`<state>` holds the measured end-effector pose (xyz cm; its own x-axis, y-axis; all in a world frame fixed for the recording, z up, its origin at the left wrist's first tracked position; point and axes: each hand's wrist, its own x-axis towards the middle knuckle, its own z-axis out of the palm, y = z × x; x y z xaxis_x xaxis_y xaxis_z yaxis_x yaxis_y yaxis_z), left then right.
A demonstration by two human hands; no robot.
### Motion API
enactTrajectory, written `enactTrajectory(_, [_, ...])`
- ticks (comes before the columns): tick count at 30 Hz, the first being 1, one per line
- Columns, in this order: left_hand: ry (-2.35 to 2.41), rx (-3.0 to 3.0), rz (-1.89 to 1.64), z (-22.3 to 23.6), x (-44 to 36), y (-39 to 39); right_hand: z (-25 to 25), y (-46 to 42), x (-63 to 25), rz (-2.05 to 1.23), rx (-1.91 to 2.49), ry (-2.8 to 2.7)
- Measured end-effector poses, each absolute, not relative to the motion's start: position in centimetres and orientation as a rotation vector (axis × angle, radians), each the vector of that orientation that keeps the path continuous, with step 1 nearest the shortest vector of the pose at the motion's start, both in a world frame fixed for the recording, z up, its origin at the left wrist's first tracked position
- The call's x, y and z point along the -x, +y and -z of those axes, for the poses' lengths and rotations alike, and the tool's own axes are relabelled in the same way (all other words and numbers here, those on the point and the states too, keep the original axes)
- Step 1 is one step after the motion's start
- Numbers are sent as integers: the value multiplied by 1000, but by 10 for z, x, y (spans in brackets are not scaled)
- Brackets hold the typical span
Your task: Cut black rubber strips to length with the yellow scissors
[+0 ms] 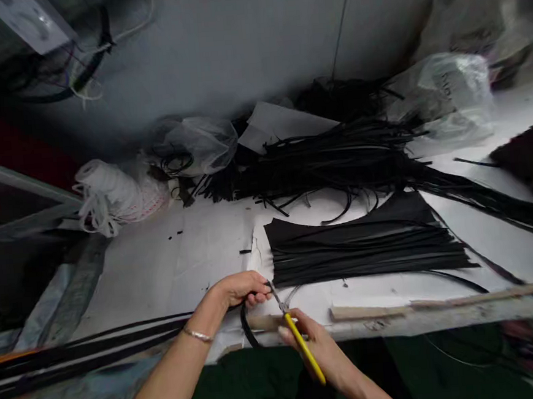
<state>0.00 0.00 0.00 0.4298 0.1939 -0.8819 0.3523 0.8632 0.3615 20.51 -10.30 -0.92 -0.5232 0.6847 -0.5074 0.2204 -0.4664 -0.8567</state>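
Observation:
My left hand [243,285], a band on its wrist, is closed in a pinch on a black strip [246,327]. The strip's end pokes out by the fingertips, and a loop of it hangs below the hand at the table's front edge. Yellow-handled pliers [305,350] are in my right hand [323,347]; their metal jaws meet the strip's end beside my left fingertips. Whether the jaws are closed is too small to tell. Just right of the jaws lies a flat row of black strips [363,256] on black sheet material.
A large bundle of black strips [328,164] runs along the back of the white table [147,276]. White cord rolls [108,187] stand at the left, and clear plastic bags [447,99] at the back. Long black straps [98,345] extend off to the left. Wooden edging [372,312] borders the front.

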Motion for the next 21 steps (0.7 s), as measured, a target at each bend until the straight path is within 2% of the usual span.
enactTrajectory(4, [1119,-625,21,-34,9,-16,-26,-93,-255,-1820,1583,-1791])
enactTrajectory(7, [1114,-689,-9,-54,9,-35,-39,-78,-311,-1468,1638,-2184])
enactTrajectory(13, [1144,-729,-47,-70,-14,-77,-22,-48,-394,-817,1580,-2753])
enactTrajectory(21, [1356,-709,-131,-85,-43,-100,8,-47,-426,-706,1410,-2805])
